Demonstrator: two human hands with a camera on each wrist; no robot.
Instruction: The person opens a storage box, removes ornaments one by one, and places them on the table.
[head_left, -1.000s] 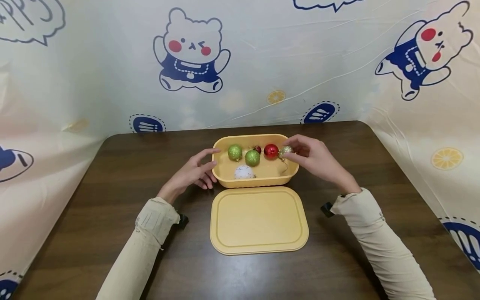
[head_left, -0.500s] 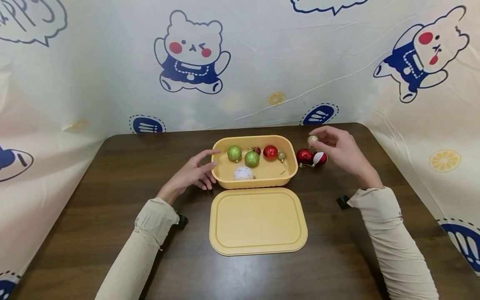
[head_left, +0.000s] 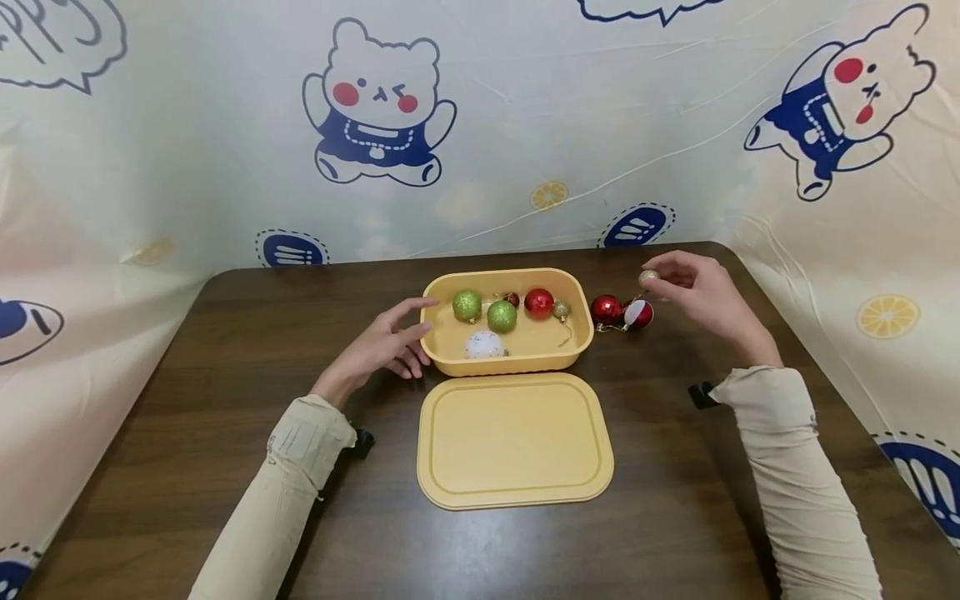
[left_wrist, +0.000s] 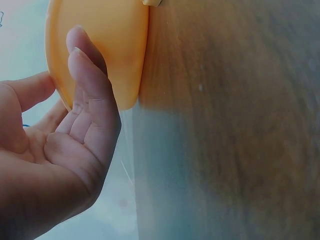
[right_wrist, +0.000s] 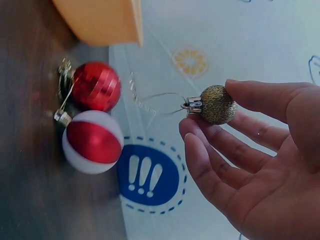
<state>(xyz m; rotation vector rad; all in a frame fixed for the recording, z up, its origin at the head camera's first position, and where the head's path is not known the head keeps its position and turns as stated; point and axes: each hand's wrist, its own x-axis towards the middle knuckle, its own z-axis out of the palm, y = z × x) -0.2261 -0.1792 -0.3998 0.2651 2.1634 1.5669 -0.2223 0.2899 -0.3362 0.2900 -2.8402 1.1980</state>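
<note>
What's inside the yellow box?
The yellow box holds two green balls, a white ball, a red ball, a small dark-red ball and a small gold ball. Its near wall covers the white ball's lower edge, and the floor directly beneath the balls is hidden.

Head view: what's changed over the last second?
The right hand moved right, from the right end of the yellow box out past the red ball and the red-and-white ball, which now show. It carries a small gold ball, not yet let go. Unchanged: the left hand at the box's left end; the box and the lid in place.
</note>
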